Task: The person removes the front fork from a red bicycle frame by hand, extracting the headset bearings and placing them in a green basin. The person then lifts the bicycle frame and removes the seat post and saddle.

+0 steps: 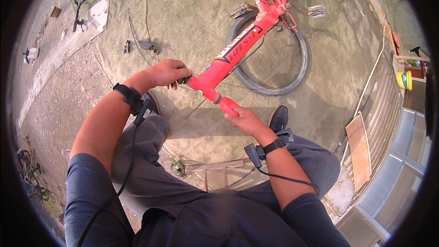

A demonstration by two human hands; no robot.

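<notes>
A red bicycle frame (224, 64) slants from the upper right down to my hands, with dark and white markings on its thick tube. My left hand (170, 72) is closed at the upper end of the head tube, its fingers around a small dark headset part (186, 80) that they largely cover. At the tube's other end, below a grey ring (217, 98), my right hand (244, 121) grips the red fork (226, 105). A thin cable (185, 88) runs beside the head tube near my left fingers.
A wheel with a black tyre (302, 64) lies beneath the frame. The pedal (317, 12) sticks out to its right. Handlebars (78, 9) and a small dark part with a cable (147, 45) lie at left. A board (358, 151) and yellow bucket (404, 80) are at right.
</notes>
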